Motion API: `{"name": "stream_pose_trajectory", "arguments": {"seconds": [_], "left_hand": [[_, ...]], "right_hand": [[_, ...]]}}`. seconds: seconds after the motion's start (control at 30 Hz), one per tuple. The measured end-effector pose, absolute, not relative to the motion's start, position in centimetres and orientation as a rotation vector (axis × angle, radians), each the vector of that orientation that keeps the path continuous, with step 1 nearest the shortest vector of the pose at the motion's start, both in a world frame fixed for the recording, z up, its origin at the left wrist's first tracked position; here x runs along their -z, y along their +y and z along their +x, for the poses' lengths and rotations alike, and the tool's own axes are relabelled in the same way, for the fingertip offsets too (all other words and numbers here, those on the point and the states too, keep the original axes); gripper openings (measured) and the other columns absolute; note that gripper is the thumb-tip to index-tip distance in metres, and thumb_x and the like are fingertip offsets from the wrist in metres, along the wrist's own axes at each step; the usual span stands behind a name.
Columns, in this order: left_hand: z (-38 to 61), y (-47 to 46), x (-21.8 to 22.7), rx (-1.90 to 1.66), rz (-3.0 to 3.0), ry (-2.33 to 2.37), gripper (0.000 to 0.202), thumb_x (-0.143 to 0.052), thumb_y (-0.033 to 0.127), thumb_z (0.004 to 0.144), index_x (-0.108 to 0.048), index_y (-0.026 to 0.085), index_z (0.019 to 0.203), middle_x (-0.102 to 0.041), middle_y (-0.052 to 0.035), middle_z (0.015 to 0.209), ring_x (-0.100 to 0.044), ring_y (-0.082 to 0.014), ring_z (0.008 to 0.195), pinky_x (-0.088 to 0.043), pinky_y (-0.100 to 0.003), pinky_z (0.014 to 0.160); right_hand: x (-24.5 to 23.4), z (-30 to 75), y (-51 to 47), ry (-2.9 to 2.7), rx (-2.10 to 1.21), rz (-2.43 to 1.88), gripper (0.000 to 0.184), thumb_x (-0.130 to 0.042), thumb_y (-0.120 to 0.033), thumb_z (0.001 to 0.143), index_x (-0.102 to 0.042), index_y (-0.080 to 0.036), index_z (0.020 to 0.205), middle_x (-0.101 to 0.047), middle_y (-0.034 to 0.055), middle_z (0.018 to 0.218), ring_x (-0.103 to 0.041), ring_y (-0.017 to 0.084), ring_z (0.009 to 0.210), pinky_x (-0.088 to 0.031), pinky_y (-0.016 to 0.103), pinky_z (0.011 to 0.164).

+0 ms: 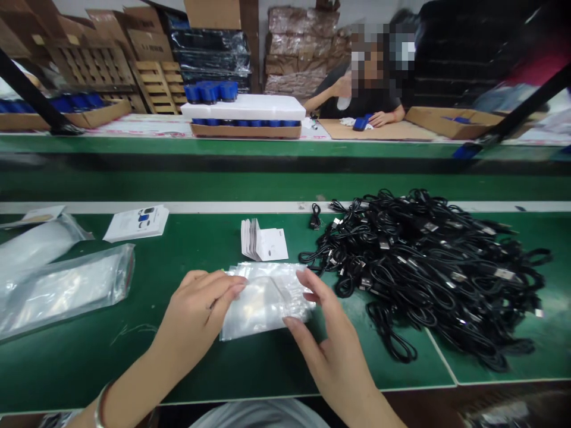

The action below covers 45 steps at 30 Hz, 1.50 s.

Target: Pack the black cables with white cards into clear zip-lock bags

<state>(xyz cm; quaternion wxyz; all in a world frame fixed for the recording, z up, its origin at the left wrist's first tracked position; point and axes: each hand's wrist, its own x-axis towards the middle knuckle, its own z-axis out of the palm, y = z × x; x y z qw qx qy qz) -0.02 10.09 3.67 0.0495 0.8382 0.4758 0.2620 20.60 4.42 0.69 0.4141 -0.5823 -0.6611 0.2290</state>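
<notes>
A stack of clear plastic bags [263,300] lies on the green table in front of me. My left hand [203,303] pinches the upper left part of the stack between thumb and fingers. On the other side, my right hand [328,324] has its thumb and fingers spread apart around the right edge of the bags, and I see nothing gripped in it. Just behind the bags stand folded white leaflets [263,241]. Close to my right hand is a large heap of coiled black USB cables [423,267].
Larger plastic packs [66,291] lie at the left, near a stack of printed cards [138,223]. One small coiled cable [315,217] lies apart from the heap. Across a raised ledge, a person [370,89] works beside a box of blue items [245,128].
</notes>
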Motion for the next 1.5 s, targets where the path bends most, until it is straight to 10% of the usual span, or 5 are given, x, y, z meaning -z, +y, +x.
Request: {"name": "stream_pose_trajectory", "arguments": {"seconds": [0.27, 0.37, 0.6, 1.13, 1.5], "left_hand": [[-1.6, 8.0, -4.3, -0.615, 2.337, 1.463, 0.024, -0.050, 0.037, 0.089, -0.068, 0.027, 0.078, -0.071, 0.0050, 0.074, -0.067, -0.0139, 0.069, -0.050, -0.019, 0.059], [-2.1, 6.2, -3.4, -0.843, 2.340, 1.622, 0.020, -0.054, 0.040, 0.087, -0.064, 0.026, 0.095, -0.069, -0.0004, 0.092, -0.068, -0.0165, 0.081, -0.052, -0.022, 0.069], [-0.1, 2.9, -2.4, -0.720, 2.181, 1.391, 0.012, -0.062, 0.033, 0.083, -0.057, 0.024, 0.077, -0.061, 0.0069, 0.062, -0.060, -0.0091, 0.052, -0.047, -0.015, 0.049], [0.8, 2.4, -2.7, -0.652, 1.686, 1.362, 0.029, -0.045, 0.037, 0.091, -0.056, 0.022, 0.069, -0.061, 0.0026, 0.067, -0.060, -0.0122, 0.063, -0.046, -0.018, 0.058], [1.1, 2.2, -2.2, -0.763, 2.189, 1.403, 0.018, -0.046, 0.016, 0.087, -0.049, 0.022, 0.070, -0.056, 0.0047, 0.066, -0.057, -0.0080, 0.056, -0.046, -0.014, 0.056]], "right_hand": [[-2.5, 19.5, 4.5, -1.267, -1.370, -1.306, 0.028, -0.058, -0.014, 0.076, -0.053, -0.024, 0.102, -0.059, -0.0065, 0.065, -0.063, 0.015, 0.069, -0.047, 0.029, 0.072], [-1.7, 18.7, 4.0, -1.143, -1.472, -1.300, 0.031, -0.063, -0.012, 0.070, -0.049, -0.024, 0.094, -0.053, -0.0097, 0.061, -0.062, 0.015, 0.069, -0.044, 0.030, 0.071], [-0.2, 17.0, 3.4, -1.157, -1.535, -1.283, 0.040, -0.069, -0.006, 0.063, -0.047, -0.024, 0.091, -0.055, -0.0115, 0.059, -0.056, 0.012, 0.059, -0.038, 0.023, 0.061], [-1.2, 16.8, 3.1, -1.524, -1.250, -1.425, 0.033, -0.082, -0.019, 0.062, -0.072, -0.020, 0.093, -0.058, -0.0046, 0.063, -0.057, 0.014, 0.060, -0.044, 0.024, 0.061], [-0.6, 16.7, 1.8, -2.048, -0.307, -1.156, 0.028, -0.046, -0.005, 0.083, -0.069, -0.006, 0.099, -0.070, 0.0121, 0.077, -0.064, 0.024, 0.064, -0.051, 0.035, 0.059]]}}
